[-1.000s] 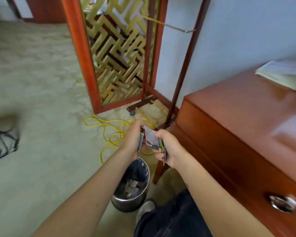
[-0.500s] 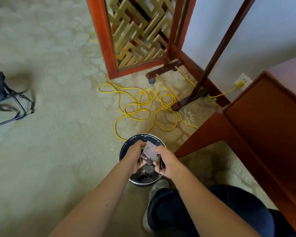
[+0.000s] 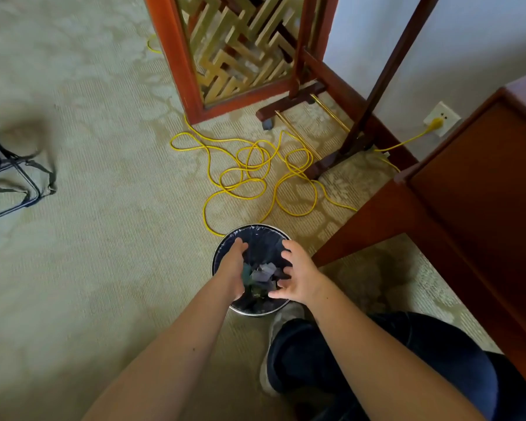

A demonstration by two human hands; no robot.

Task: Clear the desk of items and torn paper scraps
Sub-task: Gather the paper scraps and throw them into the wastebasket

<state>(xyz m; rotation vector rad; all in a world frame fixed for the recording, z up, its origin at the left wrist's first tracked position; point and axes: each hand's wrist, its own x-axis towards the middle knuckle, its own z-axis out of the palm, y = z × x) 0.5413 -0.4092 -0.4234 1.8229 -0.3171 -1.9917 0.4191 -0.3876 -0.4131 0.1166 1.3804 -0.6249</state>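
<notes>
Both forearms reach down over the trash bin (image 3: 222, 253) beside the table (image 3: 468, 183). Our left hand (image 3: 233, 268) and right hand (image 3: 299, 279) face each other, fingers (image 3: 287, 247) spread wide, holding nothing. Paper scraps (image 3: 263, 273) show inside the bin, between them.

One left hand (image 3: 233, 268), one right hand (image 3: 298, 278) and one round metal wastebasket with dark liner (image 3: 255, 227), its torn paper scraps (image 3: 263, 273) too jumbled to count. Farther off: one tangled yellow cable (image 3: 240, 177), one white wall socket (image 3: 444, 117), one gold-lattice wooden screen (image 3: 240, 47). One reddish wooden desk (image 3: 483, 183), right.
</notes>
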